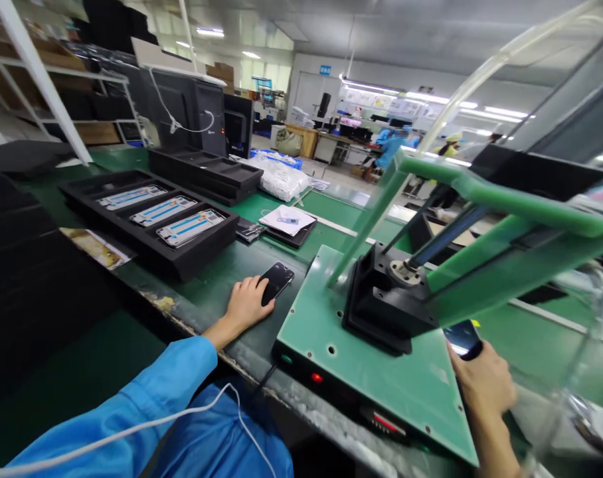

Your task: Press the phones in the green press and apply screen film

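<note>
My left hand (248, 304) is closed on a black smartphone (278, 281), its thumb and fingers along the phone's sides, low over the dark green bench mat. Right of it stands a green press fixture (306, 325), with a black pressing block (386, 305) down near its base plate. On the fixture's far right side my right hand (485, 380) grips another dark smartphone (463, 338), whose glossy screen reflects light. The fixture's base hides part of that phone. A red light (316, 378) glows on the fixture's front edge.
A black foam tray (192, 255) holds several phone frames with blue strips. Behind it lie a second foam tray (202, 174), a clear plastic bag (281, 178) and white paper (286, 219). A monitor (182, 106) stands at the back. A white cable (182, 415) crosses my lap. A person (394, 147) sits far off.
</note>
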Motion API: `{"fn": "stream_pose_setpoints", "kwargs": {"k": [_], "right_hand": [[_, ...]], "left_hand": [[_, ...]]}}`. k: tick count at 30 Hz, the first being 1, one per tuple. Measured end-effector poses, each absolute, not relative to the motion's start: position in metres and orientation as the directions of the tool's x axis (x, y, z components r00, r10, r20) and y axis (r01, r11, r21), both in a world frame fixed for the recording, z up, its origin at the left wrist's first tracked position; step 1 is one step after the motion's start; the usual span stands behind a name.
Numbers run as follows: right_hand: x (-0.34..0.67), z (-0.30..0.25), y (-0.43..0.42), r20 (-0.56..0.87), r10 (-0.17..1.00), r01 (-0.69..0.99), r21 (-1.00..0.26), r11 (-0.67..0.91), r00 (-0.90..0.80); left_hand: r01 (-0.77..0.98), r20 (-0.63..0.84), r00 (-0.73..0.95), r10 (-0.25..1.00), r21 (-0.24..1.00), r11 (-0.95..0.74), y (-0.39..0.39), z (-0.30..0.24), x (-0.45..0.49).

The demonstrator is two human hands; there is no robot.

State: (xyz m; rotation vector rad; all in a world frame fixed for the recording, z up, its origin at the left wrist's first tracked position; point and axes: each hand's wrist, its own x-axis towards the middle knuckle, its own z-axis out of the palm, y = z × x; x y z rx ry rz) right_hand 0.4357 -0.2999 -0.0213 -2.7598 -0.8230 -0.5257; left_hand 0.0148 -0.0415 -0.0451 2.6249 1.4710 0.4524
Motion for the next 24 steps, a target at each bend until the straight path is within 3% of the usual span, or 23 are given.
{"fn": "stream_pose_setpoints", "kwargs": {"k": [6, 15, 19, 24], "right_hand": [[0.391, -0.035, -0.336, 0.269, 0.475, 0.501, -0.032, -0.865, 0.838], [0.369, -0.038, -0.339, 0.274, 0.412, 0.462, -0.15, -0.874, 0.869], [0.372, -0.043, -0.343, 0.314, 0.429, 0.505, -0.218, -0.835, 0.847], [0.381, -0.046, -0.353, 0.439, 0.415, 0.582, -0.374, -0.722, 0.797]], "left_hand": [[0.814, 0.21, 0.489, 0.846, 0.239, -0.53, -0.04, -0.043, 0.009], [0.802, 0.155, 0.515, 0.843, 0.258, -0.538, -0.041, -0.019, 0.009], [0.807, 0.046, 0.498, 0.866, 0.34, -0.482, -0.028, -0.013, 0.008], [0.754, -0.004, 0.452, 0.892, 0.535, -0.38, -0.012, -0.017, 0.005]]}}
